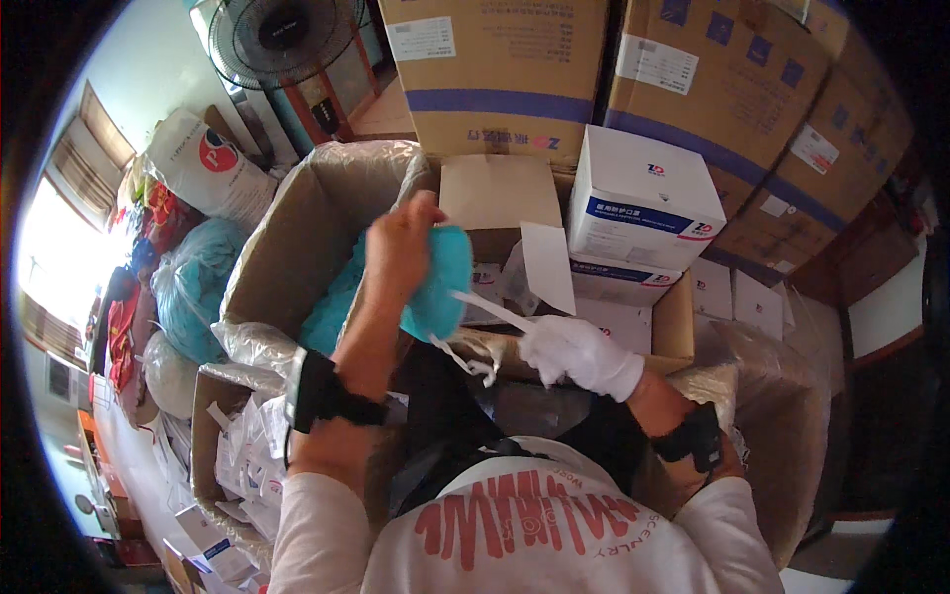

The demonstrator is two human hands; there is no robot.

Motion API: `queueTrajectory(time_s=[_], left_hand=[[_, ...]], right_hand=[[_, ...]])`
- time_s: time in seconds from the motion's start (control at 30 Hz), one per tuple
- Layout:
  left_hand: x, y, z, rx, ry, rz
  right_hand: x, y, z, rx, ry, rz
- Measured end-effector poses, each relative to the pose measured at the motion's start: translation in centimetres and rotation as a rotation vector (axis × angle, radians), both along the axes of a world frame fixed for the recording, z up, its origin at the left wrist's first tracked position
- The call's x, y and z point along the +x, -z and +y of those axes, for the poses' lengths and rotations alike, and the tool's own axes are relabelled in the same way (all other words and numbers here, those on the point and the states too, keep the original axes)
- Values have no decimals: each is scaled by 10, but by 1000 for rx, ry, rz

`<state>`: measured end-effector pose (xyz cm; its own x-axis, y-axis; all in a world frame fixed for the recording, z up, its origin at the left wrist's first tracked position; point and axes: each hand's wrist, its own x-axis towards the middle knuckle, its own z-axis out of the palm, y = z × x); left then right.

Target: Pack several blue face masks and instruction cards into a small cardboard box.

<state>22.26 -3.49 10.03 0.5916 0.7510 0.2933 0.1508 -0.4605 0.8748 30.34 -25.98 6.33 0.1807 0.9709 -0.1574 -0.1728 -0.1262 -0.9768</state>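
My bare left hand [398, 249] is closed on a teal cup-shaped face mask [443, 280], held up in front of me. A white strap [495, 310] runs taut from the mask to my right hand [582, 356]. That hand wears a white glove, and its fingers are closed on the strap's end. Another white strap [480, 368] dangles loose below the mask. Left of my left hand, more teal masks [332, 307] lie in a plastic-lined carton [282, 257]. Beyond the mask stands an open white box flap [547, 267].
White boxes with blue bands [643, 203] sit stacked in an open brown carton [676, 332] ahead to the right. Tall brown cartons [495, 89] rise behind. A carton of white packets [252, 445] stands at my left. A fan [282, 35] is at the far left.
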Motion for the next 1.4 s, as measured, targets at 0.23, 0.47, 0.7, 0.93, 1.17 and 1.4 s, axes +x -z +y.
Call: queueTrajectory(time_s=[0.23,0.47,0.7,0.93,1.17,1.4], left_hand=[[-30,-4,42,89,-152,39],[-45,19,19,-23,380,422],[-46,23,-78,-114,943,404],[-42,23,-81,-339,710,-27],[-52,19,-53,373,907,554],[-60,12,-70,118,1157,749]], right_hand=[[21,1,-19,-49,-74,-73],[31,-4,-12,-43,-27,-309],[2,3,10,78,29,-587],[-15,-7,16,235,125,-883],[-21,-12,1,80,-140,-943],[-23,-14,-10,52,-446,-1107]])
